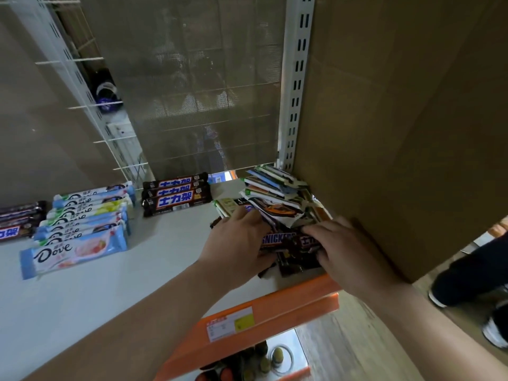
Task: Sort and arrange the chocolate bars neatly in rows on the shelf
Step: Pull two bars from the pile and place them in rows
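Note:
A jumbled pile of chocolate bars [277, 196] fills the shelf's right corner. My left hand [236, 240] and my right hand [349, 251] both grip dark Snickers bars [286, 239] at the front of that pile, fingers curled round them. Further left, a row of light blue Dove bars [79, 229] runs front to back. Three dark Snickers bars [176, 195] lie stacked in a row behind the middle. More dark bars [19, 220] sit at the far left edge.
The white shelf [110, 284] has an orange front rail [275, 306] with a price label [229, 323]. A brown side panel [398, 119] walls the right. Mesh back panel [198, 86] behind. Someone's shoes [450, 287] stand on the floor at right. Bottles show on the shelf below.

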Tool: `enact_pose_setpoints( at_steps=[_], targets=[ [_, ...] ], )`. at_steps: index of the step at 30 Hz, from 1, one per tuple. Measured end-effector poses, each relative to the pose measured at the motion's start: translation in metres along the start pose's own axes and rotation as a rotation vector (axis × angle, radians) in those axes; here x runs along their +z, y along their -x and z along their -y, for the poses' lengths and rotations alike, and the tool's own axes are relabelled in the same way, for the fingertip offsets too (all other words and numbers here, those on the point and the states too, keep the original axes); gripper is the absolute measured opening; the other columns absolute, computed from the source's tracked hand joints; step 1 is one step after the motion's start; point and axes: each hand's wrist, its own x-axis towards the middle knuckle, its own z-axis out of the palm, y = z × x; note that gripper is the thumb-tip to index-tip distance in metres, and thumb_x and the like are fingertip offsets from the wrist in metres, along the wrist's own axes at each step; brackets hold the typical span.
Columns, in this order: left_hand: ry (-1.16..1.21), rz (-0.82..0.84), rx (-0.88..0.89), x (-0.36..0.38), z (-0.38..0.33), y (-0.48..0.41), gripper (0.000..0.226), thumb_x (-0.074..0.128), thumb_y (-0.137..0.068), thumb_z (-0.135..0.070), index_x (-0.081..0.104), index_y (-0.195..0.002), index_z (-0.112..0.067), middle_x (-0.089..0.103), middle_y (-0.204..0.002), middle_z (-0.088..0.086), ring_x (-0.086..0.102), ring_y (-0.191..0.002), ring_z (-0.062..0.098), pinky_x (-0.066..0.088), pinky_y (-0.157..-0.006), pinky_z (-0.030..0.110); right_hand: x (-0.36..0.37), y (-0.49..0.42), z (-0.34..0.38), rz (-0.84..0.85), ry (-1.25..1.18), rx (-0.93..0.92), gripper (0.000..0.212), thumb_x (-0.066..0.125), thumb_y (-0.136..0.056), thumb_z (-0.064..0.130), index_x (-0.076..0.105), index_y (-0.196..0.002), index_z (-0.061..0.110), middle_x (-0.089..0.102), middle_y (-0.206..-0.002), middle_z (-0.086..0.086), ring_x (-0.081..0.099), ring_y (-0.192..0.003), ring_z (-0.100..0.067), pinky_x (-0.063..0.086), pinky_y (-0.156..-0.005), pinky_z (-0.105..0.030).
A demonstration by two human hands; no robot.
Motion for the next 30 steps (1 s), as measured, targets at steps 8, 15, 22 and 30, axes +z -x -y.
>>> enact_pose_setpoints(
  at_steps=[8,15,22,30],
  targets=[
    [0.033,-0.003,0.001,0.0,-0.001,-0.007,0.043,0.055,-0.087,-0.048,0.05,-0.129,-0.039,0.044,-0.132,-0.012,0.035,-0.122,0.014,0.047,-0.09,0.033,-0.007,0.0,0.004,-0.083,-0.097,0.027,0.04,0.075,-0.075,0.02,0.063,-0.113,0.029,0.059,-0.094,0.015,0.051,-0.102,-0.012,0.04,-0.075,-0.024],
    [0.047,-0.168,-0.144,-0.03,0.058,0.041,0.036,0.066,-0.081,-0.046,0.062,-0.116,-0.036,0.055,-0.112,-0.011,0.045,-0.102,0.011,0.049,-0.073,0.028,-0.011,-0.009,0.02,-0.271,-0.043,-0.047,0.039,0.075,-0.077,0.024,0.065,-0.114,0.026,0.056,-0.104,0.009,0.05,-0.1,-0.01,0.05,-0.076,-0.029],
    [0.0,-0.242,-0.247,-0.042,0.107,0.091,0.033,0.072,-0.076,-0.038,0.067,-0.107,-0.028,0.056,-0.1,-0.008,0.046,-0.095,0.015,0.049,-0.061,0.033,0.002,-0.032,0.058,-0.255,-0.014,-0.096,0.043,0.079,-0.071,0.017,0.067,-0.112,0.022,0.055,-0.104,0.006,0.048,-0.104,-0.017,0.047,-0.082,-0.031],
    [0.01,-0.291,-0.328,-0.05,0.145,0.148,0.036,0.077,-0.073,-0.032,0.069,-0.108,-0.023,0.058,-0.096,-0.007,0.048,-0.089,0.016,0.046,-0.056,0.029,0.016,-0.05,0.112,-0.302,-0.11,-0.176,0.037,0.08,-0.071,0.018,0.068,-0.106,0.016,0.06,-0.101,0.003,0.046,-0.1,-0.015,0.034,-0.082,-0.022]
  ],
)
